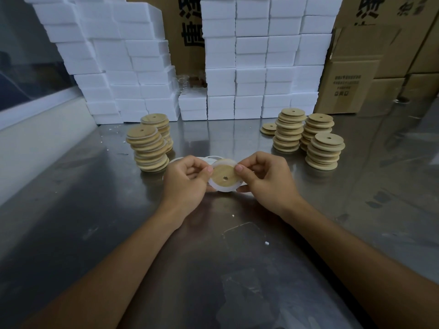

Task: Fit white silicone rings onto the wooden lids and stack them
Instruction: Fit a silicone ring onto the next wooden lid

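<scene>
Above the steel table [95,210] I hold a round wooden lid [224,177] with a small centre hole, a white silicone ring [223,189] around its edge. My left hand [187,180] pinches the lid's left side and my right hand [263,178] pinches its right side, thumbs on the face. Loose white rings [177,160] lie on the table just behind my hands, partly hidden. Two stacks of lids with white rings [148,148] stand at the left. Stacks of plain wooden lids [324,151] stand at the right.
White foam boxes [249,67] are piled along the back of the table. Brown cardboard cartons [370,74] stand at the back right. A white ledge [35,138] borders the table on the left. Small white crumbs [266,243] dot the steel surface.
</scene>
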### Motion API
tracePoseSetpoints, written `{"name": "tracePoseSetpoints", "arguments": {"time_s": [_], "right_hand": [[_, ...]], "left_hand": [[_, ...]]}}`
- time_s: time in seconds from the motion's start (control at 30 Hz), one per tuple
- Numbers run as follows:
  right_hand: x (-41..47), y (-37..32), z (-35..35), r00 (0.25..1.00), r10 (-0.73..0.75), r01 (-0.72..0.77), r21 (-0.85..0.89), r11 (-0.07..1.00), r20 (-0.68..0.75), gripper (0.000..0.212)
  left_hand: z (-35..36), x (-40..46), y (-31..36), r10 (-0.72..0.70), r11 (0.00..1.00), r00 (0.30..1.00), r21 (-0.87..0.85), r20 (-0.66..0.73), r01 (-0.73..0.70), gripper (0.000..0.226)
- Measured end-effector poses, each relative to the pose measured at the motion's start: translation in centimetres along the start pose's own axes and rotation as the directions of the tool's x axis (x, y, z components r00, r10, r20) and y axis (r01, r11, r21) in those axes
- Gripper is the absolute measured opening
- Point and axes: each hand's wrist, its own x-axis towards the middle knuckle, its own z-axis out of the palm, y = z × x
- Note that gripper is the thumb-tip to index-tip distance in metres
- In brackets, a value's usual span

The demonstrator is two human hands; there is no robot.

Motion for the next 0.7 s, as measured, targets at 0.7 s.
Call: {"name": "tracePoseSetpoints", "arguments": {"time_s": [0.7], "right_hand": [[0.0, -0.2, -0.5, 0.998, -0.026, 0.031, -0.078, 0.996, 0.058, 0.011]], "left_hand": [[-1.6, 0.5, 0.1, 0.234, 0.886, 0.946, 0.351, 0.225, -0.302, 0.024]]}}
